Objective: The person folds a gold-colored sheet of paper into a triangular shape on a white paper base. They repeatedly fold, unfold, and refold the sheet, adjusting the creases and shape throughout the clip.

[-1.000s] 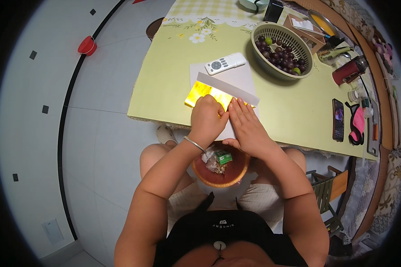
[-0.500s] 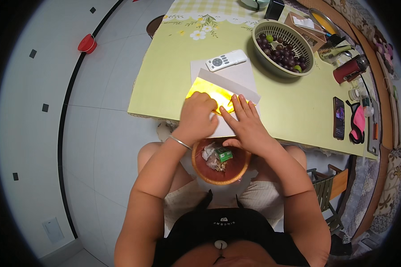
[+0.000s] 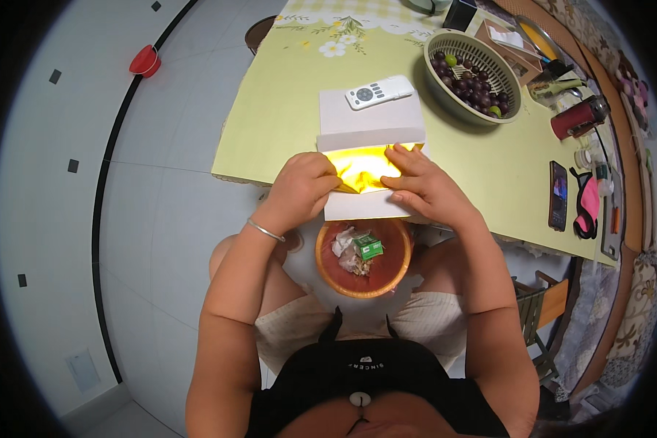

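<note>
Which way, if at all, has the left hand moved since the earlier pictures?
Yes, to the left: judged against the table, the left hand is now nearer its near left corner.

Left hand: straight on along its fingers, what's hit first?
The gold sheet, right at the fingertips of the left hand. Across the sheet, probably the right hand next; with one view, height is unclear.
</note>
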`<state>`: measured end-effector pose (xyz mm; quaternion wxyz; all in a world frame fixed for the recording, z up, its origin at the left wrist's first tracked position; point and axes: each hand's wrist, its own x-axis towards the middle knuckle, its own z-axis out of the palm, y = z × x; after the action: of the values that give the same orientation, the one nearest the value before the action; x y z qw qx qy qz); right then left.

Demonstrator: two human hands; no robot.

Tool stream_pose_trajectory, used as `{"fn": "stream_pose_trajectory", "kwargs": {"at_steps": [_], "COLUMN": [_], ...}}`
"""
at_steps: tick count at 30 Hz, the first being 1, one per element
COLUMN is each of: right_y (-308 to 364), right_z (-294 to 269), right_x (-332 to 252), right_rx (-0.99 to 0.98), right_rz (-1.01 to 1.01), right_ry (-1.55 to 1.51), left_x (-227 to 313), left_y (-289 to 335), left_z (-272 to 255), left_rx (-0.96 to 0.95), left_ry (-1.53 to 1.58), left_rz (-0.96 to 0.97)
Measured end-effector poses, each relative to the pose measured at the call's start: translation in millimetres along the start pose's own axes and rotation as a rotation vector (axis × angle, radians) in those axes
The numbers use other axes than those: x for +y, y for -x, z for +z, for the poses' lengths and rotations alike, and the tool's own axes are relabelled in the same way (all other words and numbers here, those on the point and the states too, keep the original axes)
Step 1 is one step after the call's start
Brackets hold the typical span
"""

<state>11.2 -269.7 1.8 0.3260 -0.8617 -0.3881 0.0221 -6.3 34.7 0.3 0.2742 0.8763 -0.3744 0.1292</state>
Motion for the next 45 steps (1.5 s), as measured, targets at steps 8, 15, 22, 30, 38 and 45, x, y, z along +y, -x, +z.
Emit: {"fn": "stream_pose_trajectory", "kwargs": {"at_steps": [8,15,22,30,38,45], "right_y": [-20,-28,-29,-29,-32,-32], "right_z": [39,55,55,56,58,61], "right_x": [-38,-42,-40,-39,-43,-43], "right_rx": [0.331,0.389,0.417,0.431,0.392,0.356], "right_rz": [0.085,0.18,0.162,0.157,0.133,0.13], "right_ry": [0.036,0.087,0.113,0.126,0.296,0.394], "left_x": [2,1,-4,-4,-4,8], "left_y": [-8,-20,-25,-31,-33,-40], "left_z": [12,20,25,27,29,23], "left_rx": [0.068,0.087,0.071,0.071,0.061,0.285], "left_ry": [0.07,0.173,0.23,0.191,0.145,-0.221], "left_rz": [-0.099,-0.344,-0.419,-0.398,-0.378,-0.116]}}
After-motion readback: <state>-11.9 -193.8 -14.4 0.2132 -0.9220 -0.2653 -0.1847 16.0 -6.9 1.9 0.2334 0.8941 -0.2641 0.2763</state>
